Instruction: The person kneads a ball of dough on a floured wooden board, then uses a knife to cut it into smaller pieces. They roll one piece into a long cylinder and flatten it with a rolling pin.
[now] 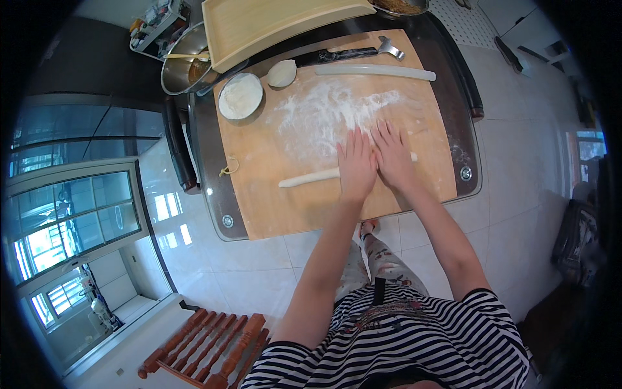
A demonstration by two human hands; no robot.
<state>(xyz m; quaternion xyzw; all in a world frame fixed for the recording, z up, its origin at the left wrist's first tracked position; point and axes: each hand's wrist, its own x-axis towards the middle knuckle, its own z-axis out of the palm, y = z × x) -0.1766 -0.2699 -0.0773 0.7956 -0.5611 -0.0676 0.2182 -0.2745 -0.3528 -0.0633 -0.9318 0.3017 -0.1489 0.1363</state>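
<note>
A long rope of white dough [310, 178] lies across the near part of a wooden board [272, 214]. My left hand [357, 163] and my right hand [392, 154] rest flat on it side by side, palms down, with their thumbs close together. The dough's left end sticks out well past my left hand, and a short stub shows right of my right hand. White flour [330, 116] is spread on the board beyond my fingertips. The part of the dough under my palms is hidden.
Along the board's far side are a bowl of flour [240, 96], a pale dough piece [282, 74], a dark-handled tool [340, 56] and a whitish rolling pin [375, 72]. Beyond stand a wooden tray [291, 29] and a metal bowl [180, 73]. A wooden chair [209, 347] is at the lower left.
</note>
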